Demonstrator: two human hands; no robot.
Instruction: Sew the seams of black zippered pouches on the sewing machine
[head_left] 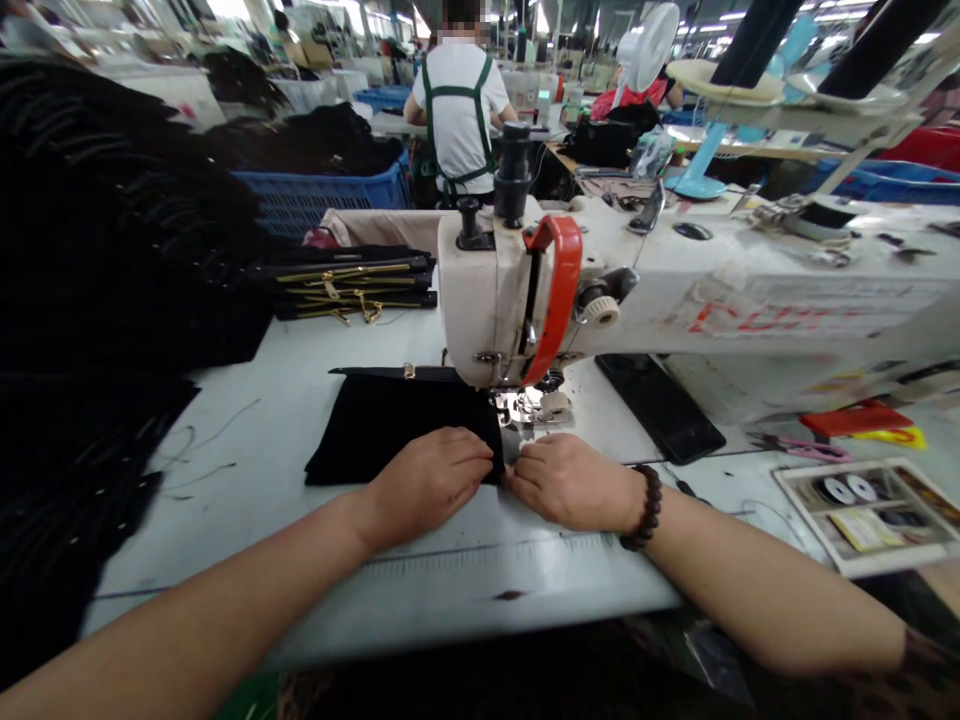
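Observation:
A black fabric piece (382, 420) with a zipper along its far edge lies flat on the sewing machine table (247, 560). Its right end reaches the presser foot of the white sewing machine (480, 310). My left hand (435, 475) rests on the fabric's near right part, fingers together and pressing down on it. Just right of it, my right hand (566, 485) has its fingers closed at the fabric's near right corner, with a beaded bracelet on the wrist. The fingertips of the right hand are partly hidden.
Zippered black pieces (352, 285) are stacked behind the fabric. A big heap of black material (112, 220) covers the left side. To the right lie a black phone (660, 405), thread snips (802, 447) and a bobbin tray (862, 515). A person (457, 110) sits farther back.

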